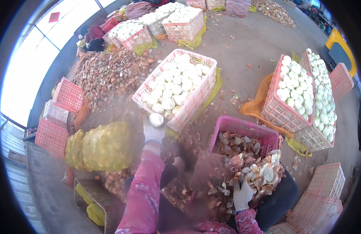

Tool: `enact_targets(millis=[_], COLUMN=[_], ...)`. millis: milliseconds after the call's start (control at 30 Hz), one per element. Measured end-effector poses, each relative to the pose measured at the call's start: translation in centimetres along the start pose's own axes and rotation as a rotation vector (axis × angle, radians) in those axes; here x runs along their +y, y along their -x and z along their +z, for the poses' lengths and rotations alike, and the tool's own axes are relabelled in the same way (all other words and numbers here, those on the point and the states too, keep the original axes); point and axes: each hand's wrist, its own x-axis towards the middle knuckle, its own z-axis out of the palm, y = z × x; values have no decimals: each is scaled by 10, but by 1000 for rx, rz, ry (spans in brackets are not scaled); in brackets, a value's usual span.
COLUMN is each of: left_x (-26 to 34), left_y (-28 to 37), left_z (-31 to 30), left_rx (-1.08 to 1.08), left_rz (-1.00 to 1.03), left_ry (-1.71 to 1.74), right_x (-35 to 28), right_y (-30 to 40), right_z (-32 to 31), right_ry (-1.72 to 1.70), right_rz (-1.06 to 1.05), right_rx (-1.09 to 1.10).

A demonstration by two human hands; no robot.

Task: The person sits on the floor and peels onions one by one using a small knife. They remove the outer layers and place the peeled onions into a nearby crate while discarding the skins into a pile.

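My left hand (154,133), in a white glove with dark fingers, reaches forward and holds a peeled white onion (156,120). The onion is at the near corner of a pink-and-white plastic crate (198,101) filled with peeled onions (177,88). My right hand (242,194), also gloved, rests low beside a heap of onion skins (266,174). A thin dark edge shows at its fingers, too small to name. Under the skins is a magenta plastic crate (244,122), with a flat board (208,169) across its left side.
A yellow mesh sack of onions (107,146) lies at left, near a tipped crate (94,199). Full onion crates stand at right (288,108) and back (183,27). A large pile of skins (113,73) covers the floor near a crouching person (94,38). Empty crates (321,193) lie at lower right.
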Motion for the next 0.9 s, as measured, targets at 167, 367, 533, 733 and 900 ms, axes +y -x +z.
enact_targets(millis=[167, 367, 533, 733, 900], left_x=[23, 41, 87, 175, 162], left_y=[-63, -128, -82, 75, 222], left_z=[51, 25, -32, -213, -473], left_rx=[-71, 132, -58, -169, 269], left_rz=[169, 226, 128, 839, 507], left_ry=[0, -261, -449, -1405, -1055], right_x=[2, -9, -1, 6, 1], right_y=[0, 0, 0, 1, 3], right_z=[0, -3, 1, 13, 9], right_ry=[20, 17, 54, 165, 211], right_rz=[37, 48, 29, -44, -80], right_rx=[-18, -27, 11, 67, 56])
